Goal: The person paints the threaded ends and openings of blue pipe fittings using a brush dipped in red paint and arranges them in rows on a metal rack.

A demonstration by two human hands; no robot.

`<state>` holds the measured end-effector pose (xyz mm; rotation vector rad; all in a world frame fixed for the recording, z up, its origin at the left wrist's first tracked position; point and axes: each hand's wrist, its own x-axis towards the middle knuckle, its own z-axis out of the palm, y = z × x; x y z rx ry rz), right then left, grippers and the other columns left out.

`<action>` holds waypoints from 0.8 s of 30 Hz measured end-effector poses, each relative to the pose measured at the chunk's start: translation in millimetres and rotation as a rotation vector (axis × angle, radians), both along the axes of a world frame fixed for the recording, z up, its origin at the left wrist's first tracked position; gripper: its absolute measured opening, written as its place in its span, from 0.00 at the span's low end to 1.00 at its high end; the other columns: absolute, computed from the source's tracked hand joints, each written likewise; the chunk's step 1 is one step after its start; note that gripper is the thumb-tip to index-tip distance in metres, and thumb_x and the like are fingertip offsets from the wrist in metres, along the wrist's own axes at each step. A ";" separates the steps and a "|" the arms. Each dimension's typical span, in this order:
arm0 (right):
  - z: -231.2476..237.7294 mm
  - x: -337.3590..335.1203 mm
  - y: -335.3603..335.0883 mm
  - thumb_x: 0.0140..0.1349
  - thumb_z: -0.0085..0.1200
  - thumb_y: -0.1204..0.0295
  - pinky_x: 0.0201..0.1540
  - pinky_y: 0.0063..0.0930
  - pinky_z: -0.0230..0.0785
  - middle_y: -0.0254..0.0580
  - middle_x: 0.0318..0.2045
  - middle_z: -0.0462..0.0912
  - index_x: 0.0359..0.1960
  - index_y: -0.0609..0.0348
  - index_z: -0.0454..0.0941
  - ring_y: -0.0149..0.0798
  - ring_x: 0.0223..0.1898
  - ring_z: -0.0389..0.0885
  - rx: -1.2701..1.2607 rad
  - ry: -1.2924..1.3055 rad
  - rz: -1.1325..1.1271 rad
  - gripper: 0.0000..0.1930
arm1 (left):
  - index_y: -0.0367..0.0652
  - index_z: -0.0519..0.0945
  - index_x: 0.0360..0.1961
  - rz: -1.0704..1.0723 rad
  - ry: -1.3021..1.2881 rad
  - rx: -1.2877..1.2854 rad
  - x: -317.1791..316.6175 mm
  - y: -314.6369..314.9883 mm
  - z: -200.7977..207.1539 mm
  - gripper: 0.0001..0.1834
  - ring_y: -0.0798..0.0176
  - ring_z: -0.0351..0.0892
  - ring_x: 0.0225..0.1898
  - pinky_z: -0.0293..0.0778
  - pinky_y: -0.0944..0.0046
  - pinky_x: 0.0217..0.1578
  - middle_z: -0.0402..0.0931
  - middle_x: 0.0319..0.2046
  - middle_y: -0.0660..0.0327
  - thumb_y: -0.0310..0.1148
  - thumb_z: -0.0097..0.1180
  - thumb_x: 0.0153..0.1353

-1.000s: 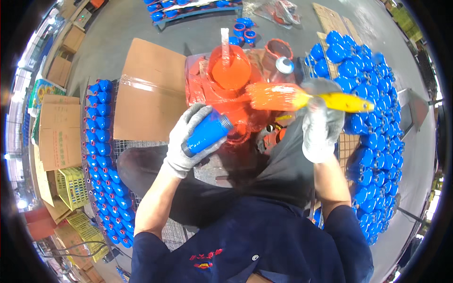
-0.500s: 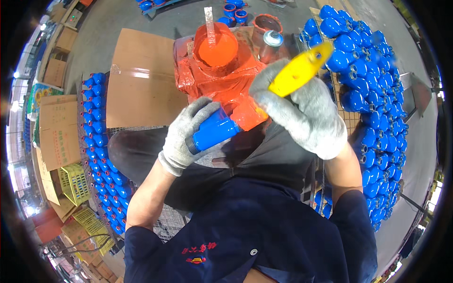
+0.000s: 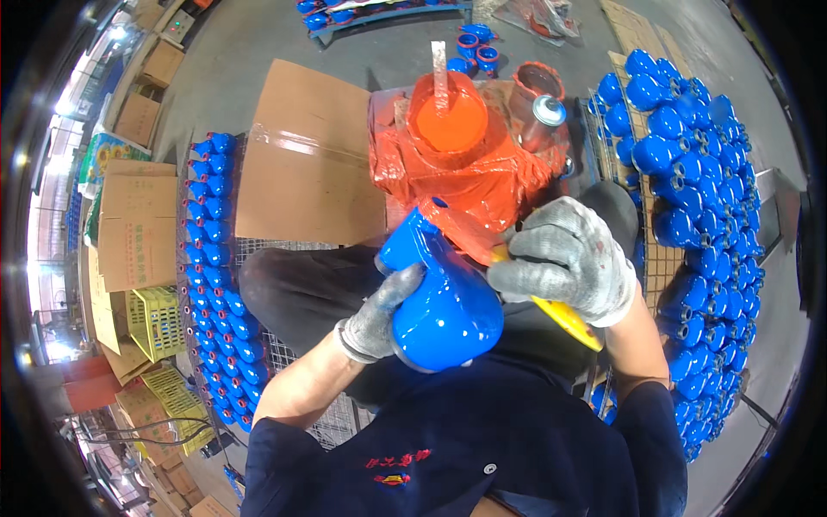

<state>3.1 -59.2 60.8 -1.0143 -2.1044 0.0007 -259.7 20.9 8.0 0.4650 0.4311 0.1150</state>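
Observation:
My left hand (image 3: 381,315), in a grey-coated glove, grips a glossy blue pipe fitting (image 3: 448,319) with a wide round body and a narrower neck. The fitting is tilted over my lap, its neck pointing away from me. In my gloved right hand (image 3: 575,263) is a paintbrush (image 3: 567,322) with a yellow handle, its fingers closed round it. Orange-red paint coats the brush's broad bristles, which lie at the neck's far end and seem to touch the rim there. Just beyond stands a paint-covered bucket (image 3: 448,129) of orange paint with a flat stick in it.
A spray can (image 3: 544,121) and a paint-crusted pot (image 3: 537,79) stand right of the bucket on a paint-smeared stand. Flattened cardboard (image 3: 306,155) lies to its left. Blue fittings fill racks at the left (image 3: 211,258) and right (image 3: 689,198). Yellow crates (image 3: 158,321) sit farther left.
The blue fitting has turned, so its round body now faces up. The brush handle has swung from up-right to down-right, with its bristles at the neck's rim. The whole view has shifted.

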 end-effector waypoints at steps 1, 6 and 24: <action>-3.2 4.4 0.3 0.41 0.75 0.68 0.35 0.35 0.73 0.31 0.32 0.79 0.38 0.50 0.87 0.39 0.35 0.80 -0.016 -0.019 0.011 0.18 | 0.43 0.58 0.74 -0.090 -0.085 -0.241 -3.6 2.0 0.6 0.53 0.31 0.76 0.60 0.80 0.33 0.53 0.65 0.67 0.40 0.65 0.64 0.59; -40.6 24.7 7.8 0.53 0.70 0.69 0.40 0.36 0.67 0.39 0.33 0.79 0.34 0.55 0.88 0.42 0.36 0.78 -0.316 0.663 0.200 0.08 | 0.41 0.65 0.69 -0.185 -0.590 -0.740 -4.7 -7.7 -8.7 0.50 0.25 0.81 0.47 0.85 0.37 0.38 0.68 0.63 0.34 0.68 0.63 0.58; -107.9 55.8 93.1 0.59 0.66 0.76 0.50 0.33 0.75 0.41 0.38 0.84 0.44 0.53 0.88 0.43 0.45 0.83 -0.463 0.192 -0.435 0.11 | 0.47 0.66 0.71 0.162 -0.750 -0.092 -10.6 88.6 -8.2 0.45 0.33 0.81 0.38 0.78 0.50 0.26 0.67 0.66 0.40 0.69 0.51 0.63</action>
